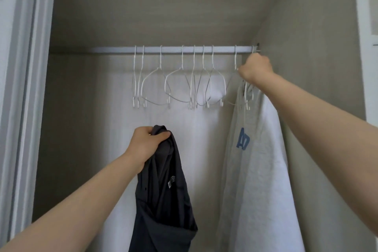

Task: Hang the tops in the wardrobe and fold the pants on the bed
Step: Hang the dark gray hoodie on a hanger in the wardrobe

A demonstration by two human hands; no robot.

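A rail [173, 49] runs across the wardrobe [143, 16] near its top. A row of bare hangers [178, 86] hangs from it, left of centre to right. At the rail's right end a hung sweatshirt [255, 159] drops beside the side wall, the right hand [255, 70] at its hanger. Below the hangers, in front, the left hand [146, 142] holds a bunched top [163, 190].
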